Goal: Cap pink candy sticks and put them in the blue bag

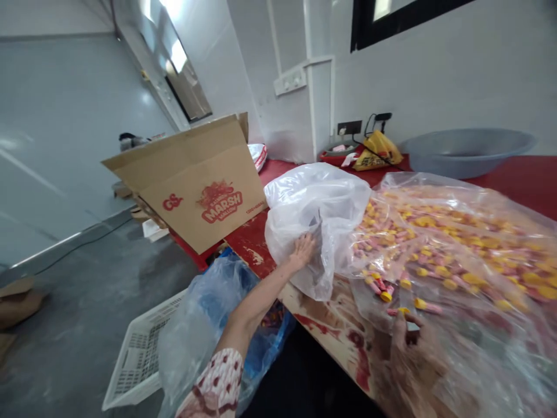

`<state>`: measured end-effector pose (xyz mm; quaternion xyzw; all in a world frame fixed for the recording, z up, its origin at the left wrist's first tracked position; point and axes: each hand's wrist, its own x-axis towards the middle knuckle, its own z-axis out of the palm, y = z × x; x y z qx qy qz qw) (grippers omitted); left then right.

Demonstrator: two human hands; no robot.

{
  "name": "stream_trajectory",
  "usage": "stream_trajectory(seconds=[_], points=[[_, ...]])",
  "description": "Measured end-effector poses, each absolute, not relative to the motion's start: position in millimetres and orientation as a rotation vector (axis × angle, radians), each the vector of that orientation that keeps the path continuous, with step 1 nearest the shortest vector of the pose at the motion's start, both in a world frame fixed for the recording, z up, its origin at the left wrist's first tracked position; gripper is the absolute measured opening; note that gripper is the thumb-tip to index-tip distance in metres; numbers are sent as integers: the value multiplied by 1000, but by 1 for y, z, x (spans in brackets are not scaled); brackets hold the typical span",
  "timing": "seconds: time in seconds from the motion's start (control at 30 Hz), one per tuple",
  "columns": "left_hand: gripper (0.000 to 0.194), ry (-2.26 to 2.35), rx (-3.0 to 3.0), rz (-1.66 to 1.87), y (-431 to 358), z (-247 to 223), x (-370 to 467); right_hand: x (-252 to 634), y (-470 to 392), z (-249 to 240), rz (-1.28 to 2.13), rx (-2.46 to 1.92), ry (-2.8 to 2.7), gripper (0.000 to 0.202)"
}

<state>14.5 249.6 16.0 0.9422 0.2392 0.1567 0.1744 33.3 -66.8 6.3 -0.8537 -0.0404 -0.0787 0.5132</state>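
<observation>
My left hand [303, 251] reaches into the mouth of a white plastic bag [322, 186] on the table. Its fingers look loosely stretched out against the crumpled plastic, and I see nothing held in them. At the lower right, my right hand [413, 348] has its thumb and forefinger closed at a small pink tube with a yellow cap [402, 311]. Part of that hand is blurred. Several loose pink tubes with yellow caps [383, 287] lie just beyond it. Many more fill a large clear plastic bag [461, 232] spread over the right side.
An open cardboard box [195, 203] printed "Marsh Mallow" stands at the left. Below are a white crate [134, 354] and a blue plastic liner [256, 360]. A grey basin [467, 151] and a yellow bag [378, 152] sit at the back of the red table [256, 229].
</observation>
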Motion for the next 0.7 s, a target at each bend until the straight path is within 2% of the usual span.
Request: stream_trajectory(seconds=[0.27,0.4,0.6,0.7], points=[[36,781,2463,602,230,60,-9,33,-73,17,-103,-2055,4,42],[33,558,1968,773,177,74,-39,30,-76,20,-111,-2099,-176,52],[56,469,1409,490,107,68,-56,33,-78,9,-89,-1985,-59,64],[49,495,1394,383,92,49,-49,36,-79,2,-108,-2022,-162,63]])
